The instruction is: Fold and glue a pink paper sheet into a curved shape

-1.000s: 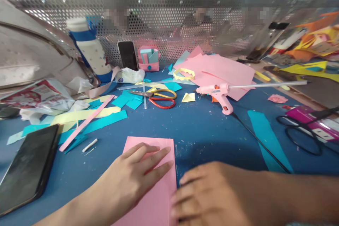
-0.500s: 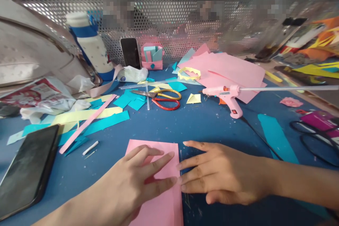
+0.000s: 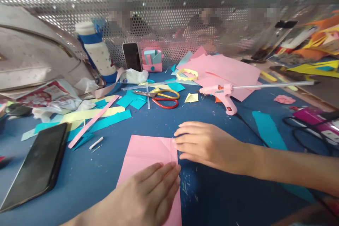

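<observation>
By the left hand, grip unclosed, pink paper is pressed against the blue bench; its smooth, straight-edged surface is faintly creased. Its far right corner is touched by the right hand, grip likewise unclosed. Beyond, metal-bladed scissors are seen.

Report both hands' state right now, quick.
Left hand: open, resting on the pink paper, holding nothing visible.
Right hand: open, at the paper's far right corner, holding nothing visible.

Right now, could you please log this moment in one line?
left hand: on pink paper; right hand: at its far right corner; glue gun: lying beyond
</observation>
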Available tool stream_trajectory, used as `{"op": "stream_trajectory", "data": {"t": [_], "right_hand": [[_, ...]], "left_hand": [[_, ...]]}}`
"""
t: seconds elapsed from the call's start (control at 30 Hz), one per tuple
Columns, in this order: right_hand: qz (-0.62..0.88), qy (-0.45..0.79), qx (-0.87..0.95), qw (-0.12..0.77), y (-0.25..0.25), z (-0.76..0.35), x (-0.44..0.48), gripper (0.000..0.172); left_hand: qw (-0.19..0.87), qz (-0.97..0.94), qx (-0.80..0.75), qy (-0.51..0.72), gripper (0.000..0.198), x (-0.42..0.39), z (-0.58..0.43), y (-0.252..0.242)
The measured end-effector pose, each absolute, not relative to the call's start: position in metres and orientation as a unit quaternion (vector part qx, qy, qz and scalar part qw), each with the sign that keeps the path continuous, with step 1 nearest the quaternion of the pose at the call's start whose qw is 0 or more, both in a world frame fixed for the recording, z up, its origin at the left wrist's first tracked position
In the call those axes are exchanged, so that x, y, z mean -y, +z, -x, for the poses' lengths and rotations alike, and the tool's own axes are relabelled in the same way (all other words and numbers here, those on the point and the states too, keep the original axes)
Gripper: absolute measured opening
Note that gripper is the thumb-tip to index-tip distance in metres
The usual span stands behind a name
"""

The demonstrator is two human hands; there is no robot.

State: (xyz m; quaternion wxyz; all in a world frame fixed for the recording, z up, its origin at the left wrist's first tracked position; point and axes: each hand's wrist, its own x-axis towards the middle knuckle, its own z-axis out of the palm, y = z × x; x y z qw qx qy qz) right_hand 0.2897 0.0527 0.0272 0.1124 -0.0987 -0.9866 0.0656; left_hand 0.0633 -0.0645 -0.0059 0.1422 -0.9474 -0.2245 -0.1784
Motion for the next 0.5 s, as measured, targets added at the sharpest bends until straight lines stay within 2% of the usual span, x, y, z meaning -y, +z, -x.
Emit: {"op": "stream_trajectory", "data": {"t": [0.07, 0.23, 0.4, 0.5], "right_hand": [[0.149, 0.098, 0.982, 0.066, 0.031, -0.282, -0.054, 0.015], [0.248, 0.185, 0.951, -0.013, 0.05, -0.263, -0.059, 0.028], [0.251, 0.193, 0.944, -0.091, 0.064, -0.247, -0.065, 0.031], [0.214, 0.222, 0.945, -0.112, 0.062, -0.241, -0.075, 0.022]], "left_hand": [[0.125, 0.958, 0.219, -0.139, 0.036, 0.064, -0.062, 0.002], [0.017, 0.973, 0.218, -0.078, 0.037, 0.061, -0.055, 0.033], [-0.02, 0.971, 0.223, -0.083, 0.032, 0.067, -0.051, 0.048], [-0.018, 0.974, 0.212, -0.078, 0.033, 0.071, -0.051, 0.047]]}}
